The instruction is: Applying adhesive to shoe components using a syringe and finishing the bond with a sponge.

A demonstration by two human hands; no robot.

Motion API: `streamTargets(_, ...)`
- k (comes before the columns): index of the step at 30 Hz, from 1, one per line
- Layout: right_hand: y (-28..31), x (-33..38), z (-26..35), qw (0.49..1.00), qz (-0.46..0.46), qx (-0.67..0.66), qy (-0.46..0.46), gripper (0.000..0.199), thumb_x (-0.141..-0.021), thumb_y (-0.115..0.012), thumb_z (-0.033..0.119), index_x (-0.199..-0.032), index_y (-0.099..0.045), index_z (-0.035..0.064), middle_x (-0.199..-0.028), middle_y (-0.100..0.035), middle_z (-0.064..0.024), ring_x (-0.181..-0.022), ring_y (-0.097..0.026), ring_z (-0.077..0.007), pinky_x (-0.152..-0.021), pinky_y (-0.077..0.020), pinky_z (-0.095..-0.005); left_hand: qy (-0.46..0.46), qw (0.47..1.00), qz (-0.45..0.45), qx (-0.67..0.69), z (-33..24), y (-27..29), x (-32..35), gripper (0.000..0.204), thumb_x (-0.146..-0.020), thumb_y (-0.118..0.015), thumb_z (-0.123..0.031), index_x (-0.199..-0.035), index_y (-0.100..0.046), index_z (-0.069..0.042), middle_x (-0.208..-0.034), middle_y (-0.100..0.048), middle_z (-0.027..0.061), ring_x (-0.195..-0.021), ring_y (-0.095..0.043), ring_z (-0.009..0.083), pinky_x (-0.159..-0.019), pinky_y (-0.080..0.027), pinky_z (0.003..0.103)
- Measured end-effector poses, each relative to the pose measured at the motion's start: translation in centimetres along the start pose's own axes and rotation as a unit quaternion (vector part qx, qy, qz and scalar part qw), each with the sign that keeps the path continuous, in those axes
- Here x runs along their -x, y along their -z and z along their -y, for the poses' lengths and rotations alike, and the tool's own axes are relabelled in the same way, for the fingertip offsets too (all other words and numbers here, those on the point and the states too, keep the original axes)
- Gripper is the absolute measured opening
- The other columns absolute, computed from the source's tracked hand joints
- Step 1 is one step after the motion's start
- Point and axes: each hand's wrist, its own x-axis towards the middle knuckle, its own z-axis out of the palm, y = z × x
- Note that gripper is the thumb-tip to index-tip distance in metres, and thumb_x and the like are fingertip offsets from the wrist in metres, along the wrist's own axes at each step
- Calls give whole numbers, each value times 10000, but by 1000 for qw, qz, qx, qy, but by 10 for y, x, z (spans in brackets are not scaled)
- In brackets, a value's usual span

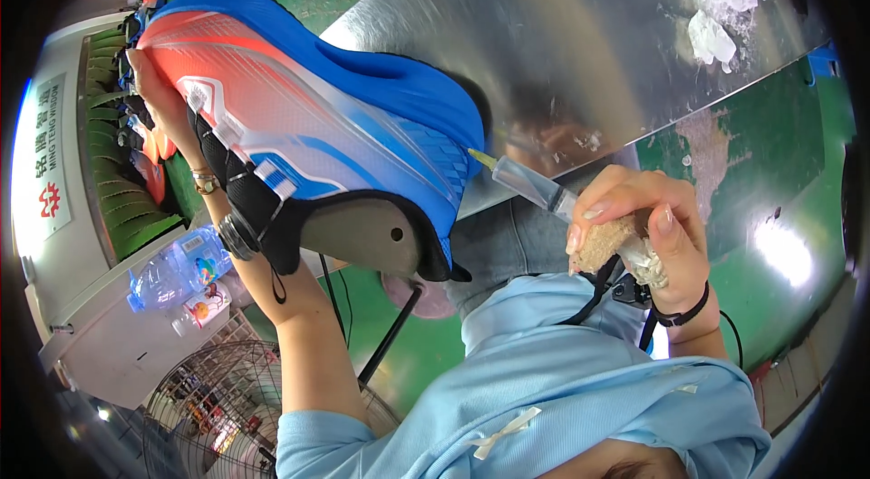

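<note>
A running shoe [272,107], red-orange, white and blue with a thick blue sole, is tilted on its side in front of me. A grey-olive shoe last [362,234] with a round hole fills its opening. My left hand [159,98] grips the toe end from the far left; most of its fingers are hidden behind the shoe. In my right hand [666,216] is a clear syringe [535,186] with a yellow-green tip, which points at the heel-side seam between upper and sole, touching or very close. The same hand holds a tan, rough-looking block [605,243] and a whitish crumpled piece [643,263].
A metal tabletop [544,35] lies beyond the shoe, with crumpled white tissue [711,35] at its far right. At left are a rack with shoes [149,166], plastic bottles [186,266] and a wire-guarded fan [213,397]. The floor [770,144] is green.
</note>
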Motion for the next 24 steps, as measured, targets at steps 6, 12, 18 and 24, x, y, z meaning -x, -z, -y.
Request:
streamTargets(6, -4, -12, -6, 999, -10, 19, 33, 512, -968, -392, 359, -1021, -616, -99, -828, -618, -170, -752, -593, -196, -668, -448, -293, 54, 973, 70, 211, 10, -6, -59, 408, -938, -514, -329, -1123, -570, 31, -1035, -612, 84, -839, -573, 129, -764, -477, 264)
streamTargets(12, -20, -32, -20, 997, -24, 37, 64, 475, -996, -337, 309, -1104, -581, -85, -855, -612, -119, -716, -547, -129, -608, -427, -244, 5, 975, 5, 221, -9, -7, -89, 352, -912, -577, -297, -1066, -627, 16, -928, -656, 72, -709, -610, 127, -630, -488, 212)
streamTargets(18, -35, -41, -18, 998, -52, -18, 16, 543, -1007, -260, 372, -1190, -539, -56, -890, -611, -108, -757, -569, -128, -638, -456, -246, 166, 952, -8, 256, 34, 60, 23, 277, -919, -570, -257, -990, -623, 5, -946, -639, 62, -689, -607, 84, -521, -465, 200)
streamTargets(24, -36, -41, -14, 998, -64, 29, 0, 642, -992, -206, 466, -1267, -501, -33, -900, -615, -100, -724, -590, -139, -616, -466, -242, 266, 877, 210, 342, 18, 44, 125, 357, -850, -610, -133, -1127, -522, 75, -1018, -632, 98, -849, -648, 156, -692, -551, 281)
